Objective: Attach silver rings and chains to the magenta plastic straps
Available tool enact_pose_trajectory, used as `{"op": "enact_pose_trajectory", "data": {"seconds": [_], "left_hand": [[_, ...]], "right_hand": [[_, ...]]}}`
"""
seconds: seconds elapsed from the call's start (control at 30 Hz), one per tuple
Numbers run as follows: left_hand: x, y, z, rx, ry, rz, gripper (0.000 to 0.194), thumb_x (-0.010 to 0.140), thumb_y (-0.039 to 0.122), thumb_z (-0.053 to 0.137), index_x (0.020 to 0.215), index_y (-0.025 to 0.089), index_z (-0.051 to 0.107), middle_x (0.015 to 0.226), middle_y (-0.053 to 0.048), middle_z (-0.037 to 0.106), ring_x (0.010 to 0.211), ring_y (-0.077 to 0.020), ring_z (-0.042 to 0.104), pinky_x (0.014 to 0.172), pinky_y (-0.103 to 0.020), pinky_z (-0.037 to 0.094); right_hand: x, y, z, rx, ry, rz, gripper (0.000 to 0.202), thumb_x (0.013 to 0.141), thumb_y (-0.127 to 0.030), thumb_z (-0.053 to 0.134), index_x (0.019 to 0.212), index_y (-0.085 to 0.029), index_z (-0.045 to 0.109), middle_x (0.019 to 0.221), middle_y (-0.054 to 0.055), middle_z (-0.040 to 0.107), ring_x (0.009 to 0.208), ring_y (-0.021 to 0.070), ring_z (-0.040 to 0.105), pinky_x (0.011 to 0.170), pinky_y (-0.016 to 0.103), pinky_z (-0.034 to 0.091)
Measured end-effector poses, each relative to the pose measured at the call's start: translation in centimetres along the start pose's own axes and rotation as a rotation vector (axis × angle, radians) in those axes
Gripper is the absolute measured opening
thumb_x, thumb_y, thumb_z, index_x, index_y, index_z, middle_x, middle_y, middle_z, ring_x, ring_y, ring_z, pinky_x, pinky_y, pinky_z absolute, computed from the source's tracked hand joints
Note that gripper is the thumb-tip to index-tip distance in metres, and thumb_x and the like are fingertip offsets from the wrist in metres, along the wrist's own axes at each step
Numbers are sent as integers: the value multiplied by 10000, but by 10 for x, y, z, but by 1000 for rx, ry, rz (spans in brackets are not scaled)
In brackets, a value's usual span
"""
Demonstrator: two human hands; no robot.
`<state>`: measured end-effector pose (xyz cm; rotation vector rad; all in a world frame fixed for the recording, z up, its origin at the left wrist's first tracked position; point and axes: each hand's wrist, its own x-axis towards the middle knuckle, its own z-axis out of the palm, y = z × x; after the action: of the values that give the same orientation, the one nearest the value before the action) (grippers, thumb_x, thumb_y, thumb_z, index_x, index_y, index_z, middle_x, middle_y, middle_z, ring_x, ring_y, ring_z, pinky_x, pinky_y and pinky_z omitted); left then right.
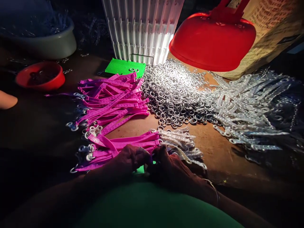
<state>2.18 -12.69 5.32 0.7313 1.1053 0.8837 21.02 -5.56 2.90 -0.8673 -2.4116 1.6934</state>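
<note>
My left hand (135, 158) and my right hand (166, 163) are close together at the table's front edge, fingers pinched. What they grip is small and too dark to make out. Just behind them lies a row of magenta straps (133, 141) with metal rings at the left ends and pale braided pieces (182, 145) at the right. Behind that row is a larger heap of magenta straps (111, 101). A large pile of metal rings (178, 95) spreads across the middle, and many clear braided strips (254, 107) are heaped at the right.
A red lamp shade (213, 41) hangs low over the rings. A green perforated plate (123, 67) and a ribbed translucent panel (142, 28) stand behind. At left are a red bowl (59, 79), a pale tub (52, 46) and part of another person's arm (7, 100).
</note>
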Motion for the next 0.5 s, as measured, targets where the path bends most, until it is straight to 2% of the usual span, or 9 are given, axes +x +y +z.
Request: {"op": "enact_pose_trajectory", "data": {"seconds": [0.1,0.2,0.27,0.4,0.5], "left_hand": [[-9,1,4,-53,-16,-72,403,785,495,592,681,106,599,601,2,508,526,-67,403,473,-206,269],[-9,0,0,-126,-9,-215,439,738,538,625,627,124,533,474,53,378,421,-47,290,403,-215,176],[-6,-3,-7,-213,-40,-293,446,721,525,651,589,153,442,430,82,290,380,-38,226,381,-222,128],[3,-10,-18,-284,-159,-323,450,733,507,646,575,166,399,418,78,297,355,-37,211,357,-231,89],[4,-11,-15,-216,-113,-312,441,699,524,670,570,154,469,381,71,310,341,-43,227,358,-239,79]], "right_hand": [[-2,-9,-1,9,-47,31,343,915,-480,384,1011,-203,562,626,8,571,474,106,397,432,245,270],[-2,-16,-7,-42,-112,19,300,935,-398,350,1096,-203,514,697,12,585,524,108,426,460,235,285],[-1,-16,-12,-122,-149,-49,288,920,-328,378,1165,-194,450,766,27,581,580,117,430,498,241,303],[-4,-14,-18,-250,-206,-190,320,849,-226,461,1166,-202,430,768,23,542,590,121,393,514,251,306],[-9,-25,-21,-257,-119,-191,274,827,-214,470,1100,-216,495,706,29,521,576,135,400,495,261,309]]}}
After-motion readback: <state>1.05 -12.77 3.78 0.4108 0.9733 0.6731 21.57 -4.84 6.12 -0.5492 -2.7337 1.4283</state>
